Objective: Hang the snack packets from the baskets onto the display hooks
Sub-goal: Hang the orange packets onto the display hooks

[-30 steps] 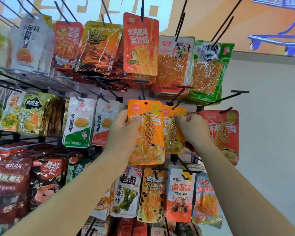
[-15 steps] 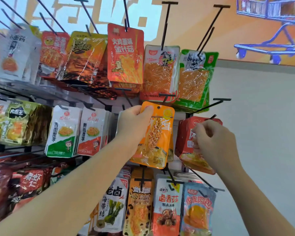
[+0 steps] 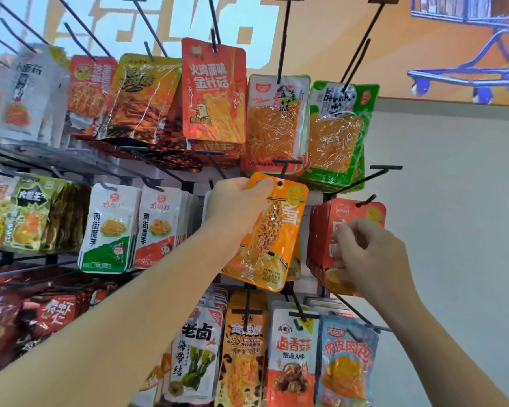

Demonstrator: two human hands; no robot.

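CHANGE: right hand (image 3: 370, 257) has left the orange packet (image 3: 274, 239); now curled at the red packets (image 3: 347, 212) — grip cannot be told | LEFT: left hand (image 3: 235, 210) alone pinches its top corner | STATUS: hole just below the hook (image 3: 287, 162) — unthreaded; one-handed hanging judged next

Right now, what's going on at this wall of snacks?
A person is stocking a display of hanging snack packets. Their left hand grips the top corner of an orange packet, held tilted with its punched hole just under a black hook, apparently not yet threaded on. Their right hand is curled against a stack of red packets already hanging beside it; whether it pinches them is unclear.
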